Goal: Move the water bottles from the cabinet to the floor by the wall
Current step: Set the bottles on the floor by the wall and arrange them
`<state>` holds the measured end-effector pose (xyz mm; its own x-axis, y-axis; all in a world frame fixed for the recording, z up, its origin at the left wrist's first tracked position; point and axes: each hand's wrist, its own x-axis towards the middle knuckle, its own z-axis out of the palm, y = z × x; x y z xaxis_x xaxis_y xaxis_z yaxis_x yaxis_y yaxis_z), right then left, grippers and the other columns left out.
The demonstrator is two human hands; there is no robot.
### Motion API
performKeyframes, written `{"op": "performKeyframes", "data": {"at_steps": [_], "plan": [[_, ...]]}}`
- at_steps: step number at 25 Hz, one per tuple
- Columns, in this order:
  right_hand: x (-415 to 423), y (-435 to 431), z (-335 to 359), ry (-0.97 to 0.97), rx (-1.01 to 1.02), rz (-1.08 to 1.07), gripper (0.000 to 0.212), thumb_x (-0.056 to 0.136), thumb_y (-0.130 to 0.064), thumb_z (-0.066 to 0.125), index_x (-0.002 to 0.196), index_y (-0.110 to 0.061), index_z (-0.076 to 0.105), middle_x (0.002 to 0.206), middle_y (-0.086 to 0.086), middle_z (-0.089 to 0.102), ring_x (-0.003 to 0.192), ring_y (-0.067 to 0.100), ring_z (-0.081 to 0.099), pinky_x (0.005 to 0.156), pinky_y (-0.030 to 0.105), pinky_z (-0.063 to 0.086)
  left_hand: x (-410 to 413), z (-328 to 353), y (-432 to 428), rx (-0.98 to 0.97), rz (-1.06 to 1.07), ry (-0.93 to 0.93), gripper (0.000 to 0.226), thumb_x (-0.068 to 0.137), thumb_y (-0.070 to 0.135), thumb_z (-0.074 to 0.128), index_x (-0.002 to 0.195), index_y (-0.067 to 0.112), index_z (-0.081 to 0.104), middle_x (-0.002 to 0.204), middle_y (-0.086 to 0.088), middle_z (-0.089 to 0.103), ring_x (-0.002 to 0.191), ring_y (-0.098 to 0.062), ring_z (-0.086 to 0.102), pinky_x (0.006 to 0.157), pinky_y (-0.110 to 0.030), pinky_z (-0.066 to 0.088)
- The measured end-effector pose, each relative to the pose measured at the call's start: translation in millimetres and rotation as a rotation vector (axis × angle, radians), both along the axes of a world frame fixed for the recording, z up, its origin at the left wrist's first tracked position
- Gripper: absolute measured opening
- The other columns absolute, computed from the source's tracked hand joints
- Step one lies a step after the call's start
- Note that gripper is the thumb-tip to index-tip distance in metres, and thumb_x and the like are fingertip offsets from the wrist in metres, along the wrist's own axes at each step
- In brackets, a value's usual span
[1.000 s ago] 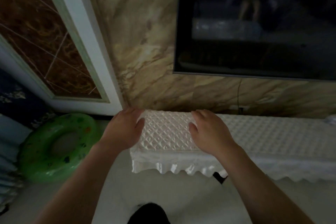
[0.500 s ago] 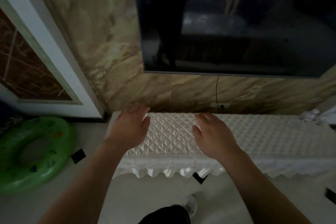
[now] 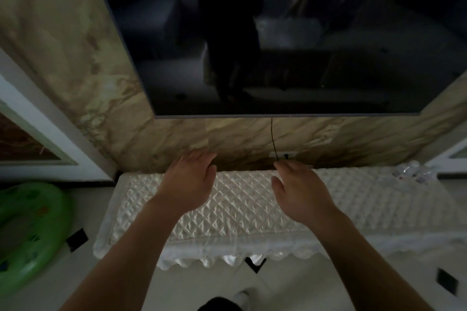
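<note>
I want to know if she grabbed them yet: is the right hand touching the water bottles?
Apart. The head view shows the right hand mid-cabinet and the water bottles far right.

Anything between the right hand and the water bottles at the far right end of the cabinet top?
Nothing visible. The right hand is open over the quilted cabinet cover; the water bottles lie at its far right end by the wall. Only bare cover lies between them. The left hand is also empty.

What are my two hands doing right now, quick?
Left hand: open, empty, over the cabinet cover.
Right hand: open, empty, over the same cover.
</note>
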<state>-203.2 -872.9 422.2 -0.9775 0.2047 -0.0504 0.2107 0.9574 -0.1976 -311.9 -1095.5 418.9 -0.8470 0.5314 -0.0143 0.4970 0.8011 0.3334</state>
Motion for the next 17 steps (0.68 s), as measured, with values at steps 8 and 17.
{"op": "performKeyframes", "data": {"at_steps": [8, 17], "plan": [[46.0, 127.6, 1.7, 0.053, 0.022, -0.028, 0.048, 0.100, -0.036, 0.036, 0.142, -0.015, 0.043, 0.141, 0.005, 0.051, 0.130, 0.021, 0.044, 0.108, 0.035, 0.033, 38.5, 1.7, 118.7, -0.005, -0.005, 0.018, 0.051, 0.097, 0.042, 0.032, 0.140, 0.021, 0.049, 0.148, -0.003, 0.047, 0.135, -0.021, 0.042, 0.113, -0.040, 0.033], [155.3, 300.8, 9.5, 0.051, 0.013, 0.018, 0.048, 0.099, -0.036, 0.037, 0.141, -0.012, 0.044, 0.141, 0.006, 0.049, 0.130, 0.023, 0.043, 0.108, 0.035, 0.033, 144.2, 0.4, 279.9, -0.004, 0.038, 0.037, 0.047, 0.097, 0.040, 0.038, 0.137, 0.022, 0.052, 0.141, -0.002, 0.054, 0.129, -0.023, 0.049, 0.109, -0.040, 0.038]]}}
